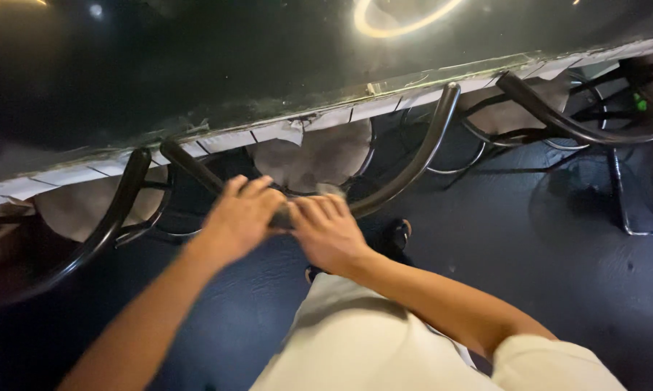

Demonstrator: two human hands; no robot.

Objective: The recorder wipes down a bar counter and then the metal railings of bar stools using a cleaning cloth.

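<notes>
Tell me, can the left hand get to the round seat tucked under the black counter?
Probably yes. The left hand already grips the chair's curved back rail, and the round seat lies just past it with nothing between, though the counter edge overhangs it.

Dark curved metal chair back point(406, 170), tucked against table edge

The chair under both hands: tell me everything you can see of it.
The chair has a dark curved backrest rail, glossy like bent metal or wood, and a round pale seat tucked under the black table. It stands upright on the dark floor. The left hand and right hand both grip the rail's middle, side by side.
</notes>
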